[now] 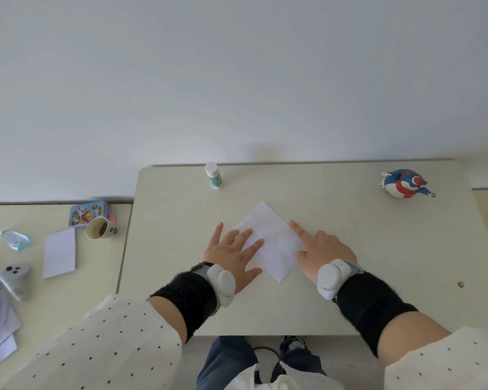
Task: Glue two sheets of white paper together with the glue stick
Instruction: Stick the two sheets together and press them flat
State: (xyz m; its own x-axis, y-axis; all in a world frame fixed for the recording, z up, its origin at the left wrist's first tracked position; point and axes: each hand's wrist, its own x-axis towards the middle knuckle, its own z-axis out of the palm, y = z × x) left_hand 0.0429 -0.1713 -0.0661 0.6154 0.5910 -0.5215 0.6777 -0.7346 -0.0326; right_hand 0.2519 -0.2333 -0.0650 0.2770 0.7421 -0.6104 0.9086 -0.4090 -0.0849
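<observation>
Pressing step, sheets stacked.
Left hand [235, 250] flat and right hand [320, 247], forefinger out, press white paper [272, 237] mid-desk (likely seating the bond); glue stick [214, 175] capped at the far edge.

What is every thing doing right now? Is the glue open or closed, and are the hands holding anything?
White glue stick: capped, standing upright, untouched.
White square paper: flat on the pale table, turned like a diamond.
Left hand: open, fingers flat on the paper's left edge.
Right hand: index finger straight, at the paper's right edge.
Paper cup: upright, brown-stained inside.
Blue and red bird toy: on the table, untouched.
</observation>
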